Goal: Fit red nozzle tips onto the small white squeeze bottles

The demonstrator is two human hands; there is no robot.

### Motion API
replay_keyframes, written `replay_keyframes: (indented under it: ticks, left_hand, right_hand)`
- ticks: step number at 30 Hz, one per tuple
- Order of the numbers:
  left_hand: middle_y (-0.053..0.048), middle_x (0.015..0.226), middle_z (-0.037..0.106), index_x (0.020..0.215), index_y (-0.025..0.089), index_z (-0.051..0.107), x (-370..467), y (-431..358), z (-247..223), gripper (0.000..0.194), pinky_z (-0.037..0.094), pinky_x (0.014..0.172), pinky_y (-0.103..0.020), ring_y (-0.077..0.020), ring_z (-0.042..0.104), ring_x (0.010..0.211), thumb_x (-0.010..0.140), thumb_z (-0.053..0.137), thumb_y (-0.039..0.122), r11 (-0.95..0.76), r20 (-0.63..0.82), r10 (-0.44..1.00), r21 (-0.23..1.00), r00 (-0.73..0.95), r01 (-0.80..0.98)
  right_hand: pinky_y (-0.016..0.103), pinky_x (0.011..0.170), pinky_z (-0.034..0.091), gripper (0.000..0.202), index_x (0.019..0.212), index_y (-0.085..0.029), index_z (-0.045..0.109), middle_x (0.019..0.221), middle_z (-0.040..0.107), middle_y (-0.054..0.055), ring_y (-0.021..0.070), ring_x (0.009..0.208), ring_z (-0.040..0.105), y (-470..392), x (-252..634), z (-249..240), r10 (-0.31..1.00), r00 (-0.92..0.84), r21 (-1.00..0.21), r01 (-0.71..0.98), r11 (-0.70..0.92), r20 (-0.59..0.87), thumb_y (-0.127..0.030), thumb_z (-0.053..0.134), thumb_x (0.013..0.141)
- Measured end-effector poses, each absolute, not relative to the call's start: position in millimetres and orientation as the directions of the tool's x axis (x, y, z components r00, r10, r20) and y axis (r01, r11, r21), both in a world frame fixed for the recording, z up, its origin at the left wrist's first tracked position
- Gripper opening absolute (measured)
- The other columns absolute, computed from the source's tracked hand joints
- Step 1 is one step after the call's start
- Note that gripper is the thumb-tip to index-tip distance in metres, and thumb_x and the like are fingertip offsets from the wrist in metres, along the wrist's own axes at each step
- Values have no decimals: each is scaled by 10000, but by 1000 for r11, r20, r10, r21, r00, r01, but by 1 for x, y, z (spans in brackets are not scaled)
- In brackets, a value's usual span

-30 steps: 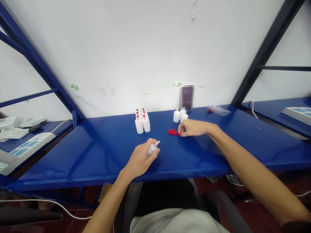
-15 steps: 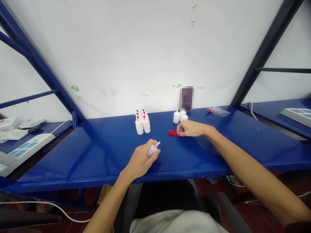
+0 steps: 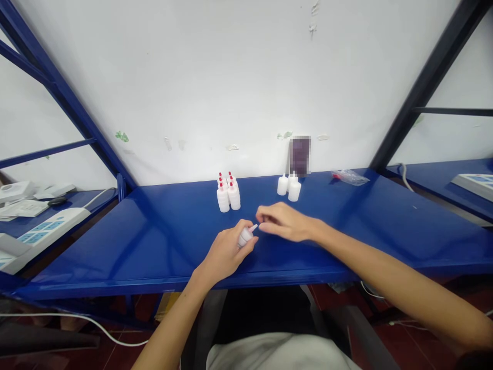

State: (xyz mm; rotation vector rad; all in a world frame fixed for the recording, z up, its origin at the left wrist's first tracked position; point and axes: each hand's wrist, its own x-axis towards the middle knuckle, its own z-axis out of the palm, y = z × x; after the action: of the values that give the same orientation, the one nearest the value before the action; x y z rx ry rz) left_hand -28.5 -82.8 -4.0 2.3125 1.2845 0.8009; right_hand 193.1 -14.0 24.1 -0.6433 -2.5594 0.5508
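Note:
My left hand (image 3: 229, 252) is wrapped round a small white squeeze bottle (image 3: 245, 237), tilted so its bare nozzle points up and to the right. Close to that nozzle tip is my right hand (image 3: 283, 221), its thumb and fingers drawn together; what they pinch, if anything, is hidden. The small red caps seen earlier are now covered by my right hand. Beyond my left hand stands a tight group of several white bottles with red caps (image 3: 228, 194). Farther right, by the wall, white bottles without caps (image 3: 294, 190) stand upright.
A blue table (image 3: 162, 231) stretches to the white wall. A dark pixelated panel (image 3: 300, 155) leans there. A clear plastic bag with something red (image 3: 351, 177) lies at the back right. Power strips (image 3: 44, 234) and blue rack posts (image 3: 82, 113) flank the table.
My right hand has left the red caps' spot, moving left and nearer to me, up to the bottle's nozzle. My left hand keeps its hold on the bottle almost unmoved.

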Motion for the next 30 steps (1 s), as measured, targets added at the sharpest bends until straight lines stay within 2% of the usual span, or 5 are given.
replay_keyframes:
  ticks: [3,7,11,15,30]
  left_hand:
    - [-3,960,674,1211,245,517,-30,-82,-5,282,401,714,-260,-168,619,796,982,478,404,-501,294,862,625,414,599]
    - [10,843,654,1358,233,437,-29,-83,-4,479,410,691,-263,-168,607,714,949,539,460,-446,281,893,653,351,613]
    - [13,745,619,971,198,566,-28,-84,-1,329,365,632,-255,-150,544,634,972,460,509,-437,271,898,640,346,633]
    - [29,709,578,822,198,495,-27,-83,1,347,322,600,-248,-125,477,600,983,433,499,-456,277,889,623,365,636]
    - [48,585,535,813,198,517,-28,-81,-4,336,353,552,-231,-110,489,509,970,457,489,-353,262,935,710,238,609]
  right_hand:
    - [253,624,345,326,808,-184,520,710,559,-4,120,609,469,-25,175,15,464,-804,-452,279,847,372,-396,376,1011]
    - [259,619,341,311,769,-186,514,682,558,5,133,606,488,-12,189,18,620,-618,-438,443,783,484,-356,377,990]
    - [289,604,308,275,790,-181,599,701,631,55,181,634,543,12,218,31,838,-335,-257,845,470,431,-320,413,937]
    - [309,622,350,347,846,-173,686,806,700,119,241,737,632,28,228,28,948,-222,-108,962,251,230,-365,412,939]
    - [318,702,423,394,1185,-189,648,975,729,140,267,868,676,23,215,18,917,-344,-55,931,361,204,-364,355,988]
